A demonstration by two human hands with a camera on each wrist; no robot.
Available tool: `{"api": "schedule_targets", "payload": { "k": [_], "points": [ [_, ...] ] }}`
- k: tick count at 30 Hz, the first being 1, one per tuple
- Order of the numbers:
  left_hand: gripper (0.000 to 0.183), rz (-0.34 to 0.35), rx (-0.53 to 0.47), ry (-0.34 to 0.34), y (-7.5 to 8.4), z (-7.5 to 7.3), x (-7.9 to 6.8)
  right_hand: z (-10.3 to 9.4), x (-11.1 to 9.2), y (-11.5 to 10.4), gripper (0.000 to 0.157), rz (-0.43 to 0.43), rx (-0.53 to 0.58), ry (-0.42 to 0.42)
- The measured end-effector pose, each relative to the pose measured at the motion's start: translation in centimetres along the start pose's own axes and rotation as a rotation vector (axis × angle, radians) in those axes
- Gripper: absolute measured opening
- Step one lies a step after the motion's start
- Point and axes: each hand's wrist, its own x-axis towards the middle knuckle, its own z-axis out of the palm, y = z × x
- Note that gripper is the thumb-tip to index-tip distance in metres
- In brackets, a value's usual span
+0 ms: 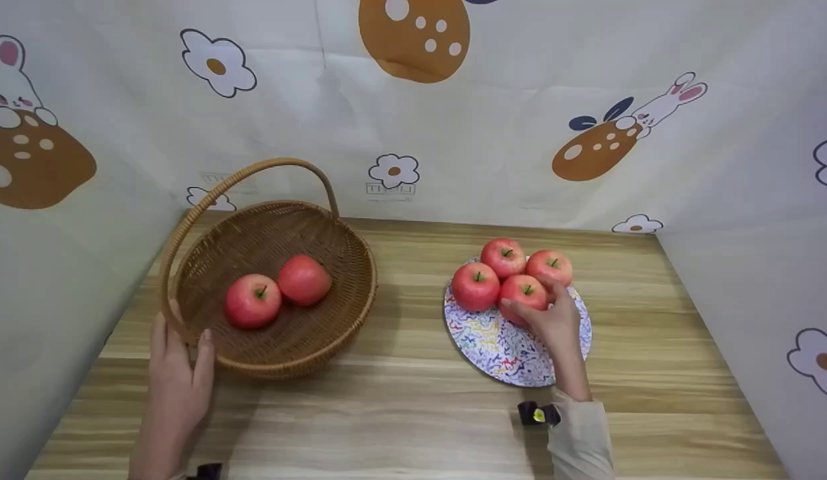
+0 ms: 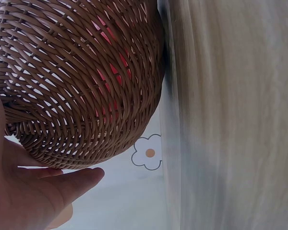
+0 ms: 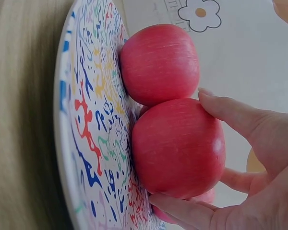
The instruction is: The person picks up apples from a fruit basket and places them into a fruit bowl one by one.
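Note:
On the left of the head view stands a wicker basket (image 1: 333,333) with an arched handle, two red apples (image 1: 253,301) lying inside it. My left hand (image 1: 176,380) holds the basket's near-left rim at the foot of the handle; in the left wrist view the hand (image 2: 33,191) is beside the woven wall (image 2: 77,86). To the right, several red apples sit together on a round, colorfully patterned plate (image 1: 500,353). My right hand (image 1: 556,320) grips the nearest apple (image 1: 522,293) between thumb and fingers. In the right wrist view that apple (image 3: 177,148) is against the plate and touches another apple (image 3: 161,64).
Basket and plate stand apart on a wood-grain table (image 1: 400,413). A pale cloth (image 1: 306,107) printed with flowers and rabbits walls the table at the back and both sides. Dark straps show at both wrists.

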Motion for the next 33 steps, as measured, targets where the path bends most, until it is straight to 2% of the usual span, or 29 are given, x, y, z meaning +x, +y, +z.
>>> {"api": "schedule_targets", "payload": {
  "k": [8, 15, 21, 26, 33],
  "points": [
    [0.066, 0.003, 0.004, 0.009, -0.2, 0.1, 0.0, -0.1, 0.0, -0.2, 0.082, -0.001, 0.010, -0.010],
    [0.064, 0.049, -0.010, 0.033, -0.4, 0.3, 0.2, -0.7, -0.2, -0.7, 0.081, 0.018, -0.013, -0.021],
    [0.066, 0.017, -0.007, 0.010, -0.3, 0.1, 0.0, -1.4, -0.4, -1.6, 0.080, 0.024, -0.006, -0.012],
    [0.067, 0.032, -0.038, 0.014, -0.3, 0.1, 0.0, -1.9, -0.6, -2.3, 0.077, -0.002, -0.035, 0.026],
    [0.067, 0.025, -0.029, 0.015, -0.3, 0.2, 0.1, -2.3, -1.0, -3.4, 0.079, 0.002, -0.056, 0.029]
  ]
}}
